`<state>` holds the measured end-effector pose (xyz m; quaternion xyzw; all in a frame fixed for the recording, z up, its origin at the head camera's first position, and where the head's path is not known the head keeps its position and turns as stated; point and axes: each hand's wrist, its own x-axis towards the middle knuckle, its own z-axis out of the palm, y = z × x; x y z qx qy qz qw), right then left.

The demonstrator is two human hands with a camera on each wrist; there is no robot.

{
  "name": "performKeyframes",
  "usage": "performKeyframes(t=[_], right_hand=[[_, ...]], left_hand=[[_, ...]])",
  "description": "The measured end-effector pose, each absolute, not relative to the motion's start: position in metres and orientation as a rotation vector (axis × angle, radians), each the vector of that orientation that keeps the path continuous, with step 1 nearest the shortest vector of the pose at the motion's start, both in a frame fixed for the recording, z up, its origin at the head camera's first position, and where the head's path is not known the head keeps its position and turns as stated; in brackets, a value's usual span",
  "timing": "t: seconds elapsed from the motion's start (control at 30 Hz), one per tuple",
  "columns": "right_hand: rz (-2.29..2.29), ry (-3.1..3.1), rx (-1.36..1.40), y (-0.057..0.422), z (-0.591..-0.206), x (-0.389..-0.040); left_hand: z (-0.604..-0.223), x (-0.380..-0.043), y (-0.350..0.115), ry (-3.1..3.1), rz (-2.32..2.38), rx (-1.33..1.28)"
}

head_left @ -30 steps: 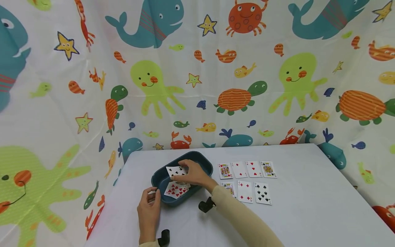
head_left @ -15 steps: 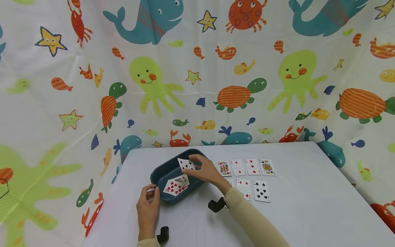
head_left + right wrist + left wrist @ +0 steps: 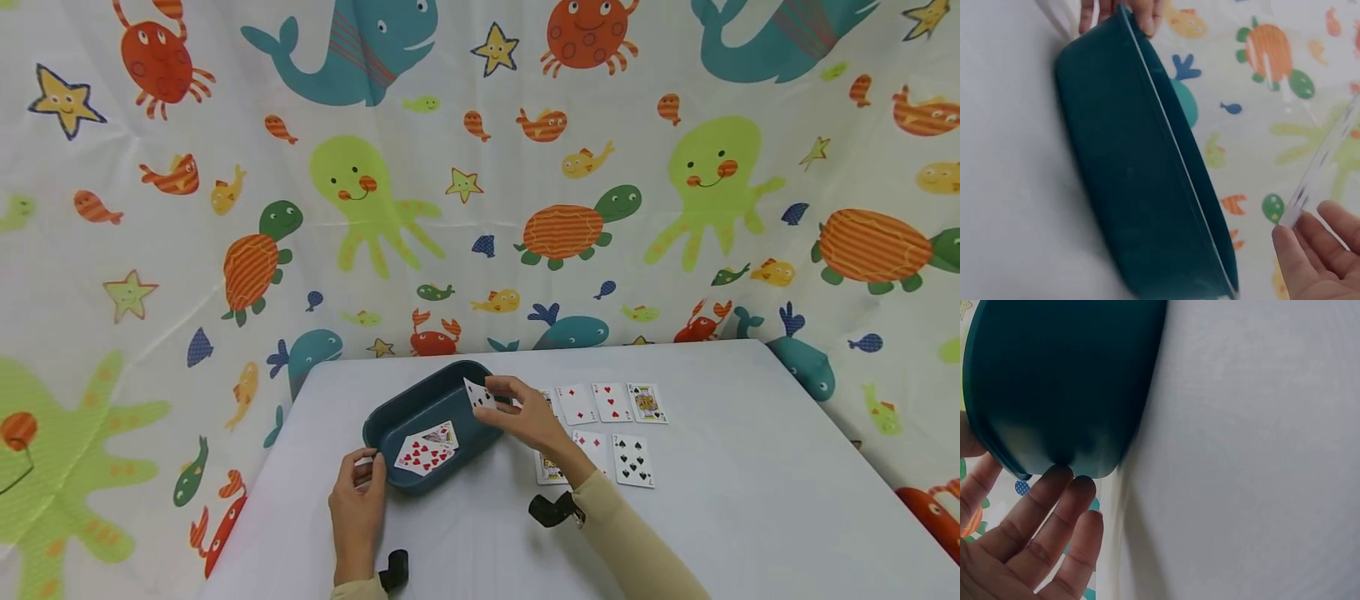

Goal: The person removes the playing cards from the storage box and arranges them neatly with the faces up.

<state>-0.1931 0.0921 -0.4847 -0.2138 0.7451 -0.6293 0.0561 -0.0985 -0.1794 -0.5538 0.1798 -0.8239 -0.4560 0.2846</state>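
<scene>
Up and over to the right end of the blue-green tray [image 3: 442, 400] the black-marked card [image 3: 477, 396] has moved, and it has turned so we see less of its face. The right hand [image 3: 528, 417] took it along, while the left hand [image 3: 358, 492] stayed at its spot on the tray.

The right hand pinches the card by one edge, between its thumb and fingertips, and the gap is just as thin as the card. The card is up in the air, apart from the tray. The left hand pinches the near left end of the tray, with its thumb at the rim and fingertips on the outside wall.

Inside the tray, a heart card [image 3: 423, 456] and a picture card [image 3: 444, 433] lie overlapping. On the white table [image 3: 712, 500], to the right of the tray, more cards lie face up in two rows [image 3: 612, 403]. Some of them are partly hidden behind the right hand and wrist. We can see red diamonds, red hearts, black spades and people in fancy clothes on them. Tiny letters and numbers sit in the card corners, but they are too small to read for sure. Behind it all hangs a cloth [image 3: 450, 83] with whales, crabs, turtles and smiling octopuses
</scene>
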Motion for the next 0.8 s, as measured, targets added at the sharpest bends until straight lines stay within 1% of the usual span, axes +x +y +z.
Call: performKeyframes(t=[0.3, 0.57, 0.8], right_hand=[[-1.955, 2.263, -0.555, 0.13, -0.495, -0.178], [-1.929, 2.355, -0.444, 0.168, -0.506, -0.169], [-1.901, 2.469, -0.349, 0.205, -0.51, -0.162]], left_hand=[[-0.554, -0.097, -0.178, -2.215, -1.223, 0.49], [-0.555, -0.097, -0.179, -2.183, -1.213, 0.446], [-0.553, -0.098, -0.176, -2.209, -1.215, 0.505]])
